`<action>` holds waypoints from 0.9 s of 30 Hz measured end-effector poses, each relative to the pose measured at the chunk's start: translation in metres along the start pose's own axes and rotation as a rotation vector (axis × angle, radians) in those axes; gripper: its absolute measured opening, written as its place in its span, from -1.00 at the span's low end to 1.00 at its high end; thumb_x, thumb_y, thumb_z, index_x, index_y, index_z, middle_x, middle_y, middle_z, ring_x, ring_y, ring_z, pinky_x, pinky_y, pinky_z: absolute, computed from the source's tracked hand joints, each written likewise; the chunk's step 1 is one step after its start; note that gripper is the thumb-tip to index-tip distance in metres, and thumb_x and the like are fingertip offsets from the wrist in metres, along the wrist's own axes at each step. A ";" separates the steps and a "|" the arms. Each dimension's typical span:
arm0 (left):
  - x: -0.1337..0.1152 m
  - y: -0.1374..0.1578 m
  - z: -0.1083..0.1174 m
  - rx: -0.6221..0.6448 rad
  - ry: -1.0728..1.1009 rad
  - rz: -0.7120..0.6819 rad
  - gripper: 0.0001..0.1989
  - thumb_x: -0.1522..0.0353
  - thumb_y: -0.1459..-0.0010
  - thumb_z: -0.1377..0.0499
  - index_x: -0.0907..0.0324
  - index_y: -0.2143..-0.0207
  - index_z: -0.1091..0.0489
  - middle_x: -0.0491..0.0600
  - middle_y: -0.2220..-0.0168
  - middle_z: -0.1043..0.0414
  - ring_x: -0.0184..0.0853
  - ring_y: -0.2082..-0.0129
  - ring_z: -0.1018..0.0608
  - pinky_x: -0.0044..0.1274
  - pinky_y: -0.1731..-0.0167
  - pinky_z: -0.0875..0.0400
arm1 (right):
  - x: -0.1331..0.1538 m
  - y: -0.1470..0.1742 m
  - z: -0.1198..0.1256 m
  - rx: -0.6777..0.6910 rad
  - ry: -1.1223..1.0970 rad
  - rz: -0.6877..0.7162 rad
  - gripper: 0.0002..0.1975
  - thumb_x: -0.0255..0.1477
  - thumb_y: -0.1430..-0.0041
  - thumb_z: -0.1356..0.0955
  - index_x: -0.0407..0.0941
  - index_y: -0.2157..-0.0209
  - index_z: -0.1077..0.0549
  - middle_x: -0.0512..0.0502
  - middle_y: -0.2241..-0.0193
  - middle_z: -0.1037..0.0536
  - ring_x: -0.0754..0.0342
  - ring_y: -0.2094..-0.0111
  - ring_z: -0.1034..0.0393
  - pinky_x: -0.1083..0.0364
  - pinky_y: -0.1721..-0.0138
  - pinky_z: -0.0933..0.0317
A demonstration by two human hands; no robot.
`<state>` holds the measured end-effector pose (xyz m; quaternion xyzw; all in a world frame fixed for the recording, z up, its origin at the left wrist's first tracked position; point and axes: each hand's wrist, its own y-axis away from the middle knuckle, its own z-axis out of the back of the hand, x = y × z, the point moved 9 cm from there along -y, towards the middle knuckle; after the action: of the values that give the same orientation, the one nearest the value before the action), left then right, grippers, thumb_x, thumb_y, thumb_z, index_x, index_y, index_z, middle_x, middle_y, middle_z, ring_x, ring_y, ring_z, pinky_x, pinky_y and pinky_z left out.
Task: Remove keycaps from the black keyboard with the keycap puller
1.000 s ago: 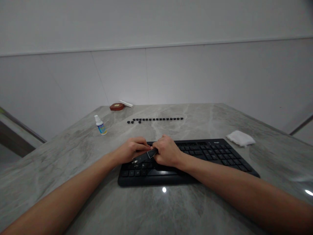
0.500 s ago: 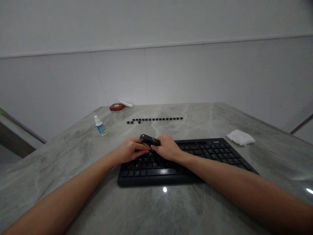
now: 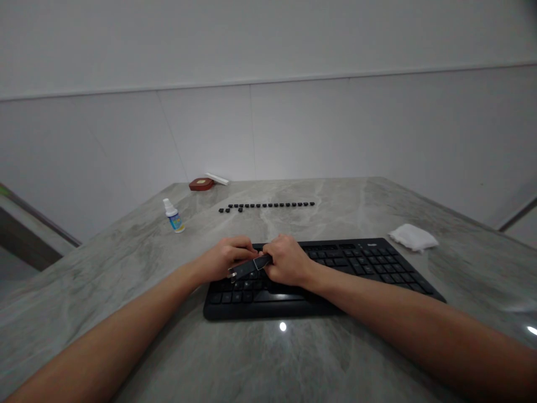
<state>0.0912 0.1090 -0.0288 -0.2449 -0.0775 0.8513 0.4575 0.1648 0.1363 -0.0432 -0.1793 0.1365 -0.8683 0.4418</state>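
A black keyboard (image 3: 268, 309) lies at the lower centre of the frame on the grey marbled bench (image 3: 201, 358). Over its left part, the right hand (image 3: 288, 260) has its grip closed around a slim black tool (image 3: 246, 270). The left hand (image 3: 222, 258) curls close beside; I cannot tell whether its grip pinches anything. Beyond are a white cloth (image 3: 413, 237) at right, a small bottle (image 3: 174, 217) at left, black keycaps (image 3: 271, 205) near the frame's centre, and a reddish-brown case (image 3: 201, 184) left of centre.

Indoor wkspace, type unclear: kybd (image 3: 373, 264) on stone-look tbl (image 3: 235, 358), pale wall (image 3: 319, 129).
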 end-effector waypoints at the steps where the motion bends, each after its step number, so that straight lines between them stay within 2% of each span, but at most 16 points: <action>1: 0.000 0.001 -0.001 0.000 0.000 -0.007 -0.75 0.38 -0.27 -0.05 0.23 0.12 -0.48 0.09 0.27 -0.46 -0.30 0.28 -0.51 -0.48 0.29 -0.43 | 0.000 0.000 0.000 -0.001 -0.009 0.001 -0.82 -0.45 0.00 -0.32 -0.20 0.57 -0.50 -0.15 0.60 -0.53 0.11 0.58 -0.30 0.11 0.41 -0.06; 3: 0.004 0.002 -0.002 -0.013 -0.006 0.011 -0.77 0.37 -0.27 -0.06 0.23 0.14 -0.49 0.07 0.28 -0.47 -0.31 0.29 -0.51 -0.49 0.30 -0.43 | -0.003 -0.002 0.001 0.002 -0.056 -0.028 -0.83 -0.47 0.01 -0.32 -0.21 0.59 -0.50 -0.12 0.61 -0.51 0.13 0.59 -0.26 0.13 0.45 -0.03; 6: 0.011 0.003 -0.001 -0.067 -0.035 0.057 -0.80 0.37 -0.26 -0.10 0.20 0.18 -0.50 0.04 0.26 -0.50 -0.33 0.29 -0.53 -0.48 0.28 -0.45 | -0.017 -0.005 0.000 0.028 -0.186 -0.178 -0.79 -0.50 0.00 -0.31 -0.21 0.64 -0.47 -0.04 0.69 -0.40 0.19 0.63 -0.17 0.16 0.53 0.07; 10: 0.009 0.001 -0.003 -0.085 -0.040 0.020 -0.81 0.37 -0.26 -0.11 0.19 0.21 -0.52 0.04 0.21 -0.53 -0.31 0.21 -0.55 -0.45 0.19 -0.47 | -0.030 -0.008 -0.002 0.066 -0.324 -0.341 -0.75 -0.50 -0.01 -0.30 -0.22 0.69 -0.43 0.04 0.74 -0.23 0.22 0.63 -0.11 0.19 0.57 0.13; 21: 0.009 0.001 -0.002 -0.095 -0.088 0.025 -0.77 0.34 -0.28 -0.09 0.22 0.27 -0.54 0.04 0.30 -0.49 -0.34 0.30 -0.52 -0.50 0.27 -0.46 | -0.035 -0.011 -0.002 0.073 -0.379 -0.428 -0.74 -0.51 0.04 -0.31 -0.18 0.75 -0.30 0.07 0.75 -0.10 0.21 0.63 -0.06 0.17 0.57 0.13; 27: 0.016 -0.002 -0.001 -0.108 -0.078 0.087 -0.73 0.38 -0.31 -0.02 0.15 0.05 -0.46 0.00 0.30 -0.45 -0.39 0.35 -0.49 -0.55 0.33 -0.42 | -0.053 -0.008 0.001 0.010 -0.541 -0.560 -0.71 -0.51 0.06 -0.29 -0.15 0.75 -0.16 0.09 0.74 -0.06 0.24 0.65 -0.02 0.19 0.61 0.16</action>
<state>0.0861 0.1234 -0.0347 -0.2389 -0.1304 0.8738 0.4030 0.1879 0.1840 -0.0494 -0.4298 -0.0435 -0.8774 0.2086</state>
